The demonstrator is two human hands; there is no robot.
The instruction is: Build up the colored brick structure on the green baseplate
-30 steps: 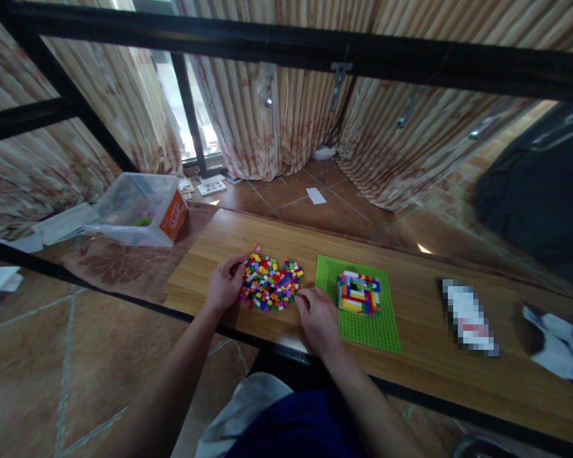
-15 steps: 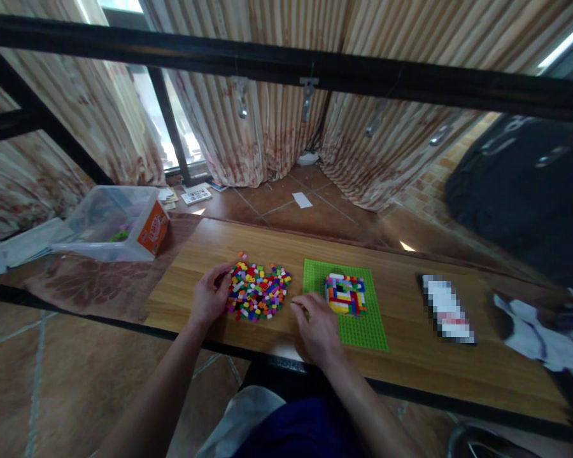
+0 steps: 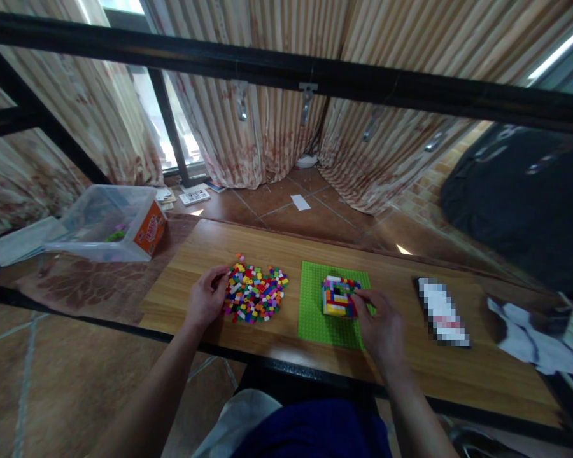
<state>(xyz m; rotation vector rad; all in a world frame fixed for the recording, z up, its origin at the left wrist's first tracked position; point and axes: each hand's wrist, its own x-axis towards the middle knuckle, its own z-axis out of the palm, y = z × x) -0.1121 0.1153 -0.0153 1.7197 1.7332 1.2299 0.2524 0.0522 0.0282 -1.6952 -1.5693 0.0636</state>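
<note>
A block structure (image 3: 335, 311) of multicoloured building bricks, with an opening in its middle, stands on a green studded baseplate (image 3: 310, 318). At its right side is my right hand (image 3: 381, 323), thumb and forefinger pinched at the top edge on what looks like a small building brick, mostly hidden by the fingertips. Left of the baseplate lies a loose pile of small bricks (image 3: 258, 294) in many colours. My left hand (image 3: 207, 299) rests against the pile's left edge, fingers curved, with a gap between thumb and forefinger and no brick visible in it.
A clear plastic box (image 3: 105, 248) with an orange label stands at the left. Right of the baseplate lies a blurred-out flat object (image 3: 442, 312), with crumpled white paper (image 3: 530, 337) farther right. A black metal bar (image 3: 267, 73) with hanging clips crosses above the wooden table (image 3: 191, 238).
My right hand has moved right, from between the pile and the baseplate to the structure's right side. My left hand stays by the pile. The view has shifted slightly.
</note>
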